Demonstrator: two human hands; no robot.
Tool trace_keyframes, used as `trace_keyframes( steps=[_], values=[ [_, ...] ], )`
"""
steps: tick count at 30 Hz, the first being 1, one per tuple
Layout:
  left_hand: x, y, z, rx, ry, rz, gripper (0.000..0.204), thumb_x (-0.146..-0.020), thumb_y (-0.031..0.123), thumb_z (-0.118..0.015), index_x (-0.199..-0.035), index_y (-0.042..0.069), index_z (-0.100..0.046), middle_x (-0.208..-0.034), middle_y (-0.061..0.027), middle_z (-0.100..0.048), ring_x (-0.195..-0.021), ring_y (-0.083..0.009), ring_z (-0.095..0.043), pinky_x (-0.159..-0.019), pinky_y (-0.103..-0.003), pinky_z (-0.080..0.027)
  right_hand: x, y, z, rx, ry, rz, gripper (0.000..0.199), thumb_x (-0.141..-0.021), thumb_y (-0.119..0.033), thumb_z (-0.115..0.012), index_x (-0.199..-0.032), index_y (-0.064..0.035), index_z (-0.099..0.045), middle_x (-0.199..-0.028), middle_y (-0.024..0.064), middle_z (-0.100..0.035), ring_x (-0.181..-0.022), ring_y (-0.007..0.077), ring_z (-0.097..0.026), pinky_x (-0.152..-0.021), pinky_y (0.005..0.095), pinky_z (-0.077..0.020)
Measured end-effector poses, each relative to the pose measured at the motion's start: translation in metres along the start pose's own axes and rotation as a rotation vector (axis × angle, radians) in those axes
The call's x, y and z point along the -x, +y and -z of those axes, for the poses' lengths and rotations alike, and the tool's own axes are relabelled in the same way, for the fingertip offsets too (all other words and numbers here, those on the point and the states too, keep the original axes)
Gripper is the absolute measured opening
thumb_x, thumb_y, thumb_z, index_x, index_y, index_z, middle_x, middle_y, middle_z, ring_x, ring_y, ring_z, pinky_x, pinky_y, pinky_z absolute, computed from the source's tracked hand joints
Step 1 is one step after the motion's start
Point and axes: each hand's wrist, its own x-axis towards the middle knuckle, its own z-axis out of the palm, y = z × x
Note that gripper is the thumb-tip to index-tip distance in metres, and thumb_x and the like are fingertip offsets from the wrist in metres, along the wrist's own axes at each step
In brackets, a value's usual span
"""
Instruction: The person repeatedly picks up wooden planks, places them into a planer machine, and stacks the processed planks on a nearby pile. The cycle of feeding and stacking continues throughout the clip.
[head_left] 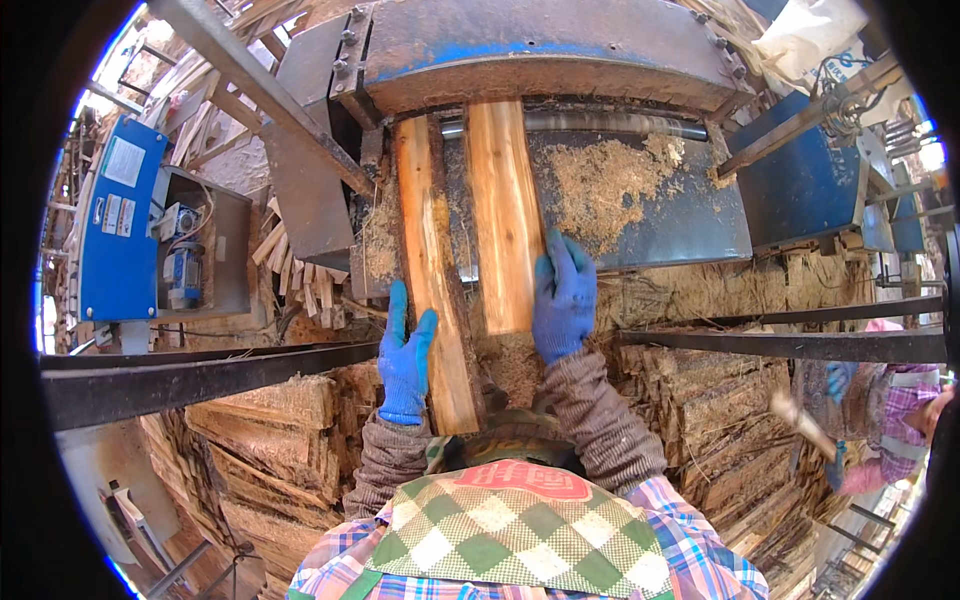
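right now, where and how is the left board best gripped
Take the left board by its near end, probably from the near side, thumb on top and fingers beneath. It is long and narrow, and that end juts past the table, which should leave room underneath, while the far end lies by the machine.

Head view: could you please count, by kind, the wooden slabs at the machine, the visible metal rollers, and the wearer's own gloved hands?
Wooden slabs: 2
Metal roller: 1
Wearer's blue-gloved hands: 2
Total: 5
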Motion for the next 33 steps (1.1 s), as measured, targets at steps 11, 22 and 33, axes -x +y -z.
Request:
trace_keyframes(
  steps=[11, 22, 33],
  values=[
    [-0.005, 0.009, -0.003, -0.158, -0.036, 0.037, 0.076, -0.1, 0.019, -0.071, -0.164, 0.01, -0.029, -0.158, -0.0089, -0.045, -0.121, -0.0142, -0.054, -0.1, -0.026, -0.047, -0.081, -0.015, -0.028, -0.041, 0.144, -0.17, 0.043, -0.108, -0.03, -0.051, -0.14, -0.0041, -0.061, -0.12, 0.0196, -0.061, -0.112, 0.0317, -0.062, -0.096, 0.0423, -0.0532],
    [0.025, -0.019, -0.076, -0.114, -0.339, 0.005, 0.079, -0.104, 0.032, -0.064, -0.166, 0.011, -0.018, -0.166, -0.0151, -0.031, -0.146, -0.0219, -0.039, -0.119, -0.036, -0.035, 0.13, 0.056, 0.062, -0.362, -0.274, -0.084, 0.059, -0.105, -0.036, -0.061, -0.154, -0.0075, -0.047, -0.141, 0.024, -0.061, -0.119, 0.0291, -0.068, -0.097, 0.0398, -0.0543],
    [0.142, 0.005, -0.178, -0.451, -0.666, -0.292, 0.095, -0.093, 0.03, -0.078, -0.163, -0.001, -0.021, -0.157, -0.024, -0.043, -0.144, -0.0312, -0.045, -0.118, -0.04, -0.037, 0.053, 0.103, 0.159, -0.53, -0.009, -0.21, 0.049, -0.105, -0.023, -0.062, -0.148, -0.0007, -0.053, -0.145, 0.0163, -0.061, -0.124, 0.017, -0.064, -0.101, 0.0342, -0.0517]
  ],
)
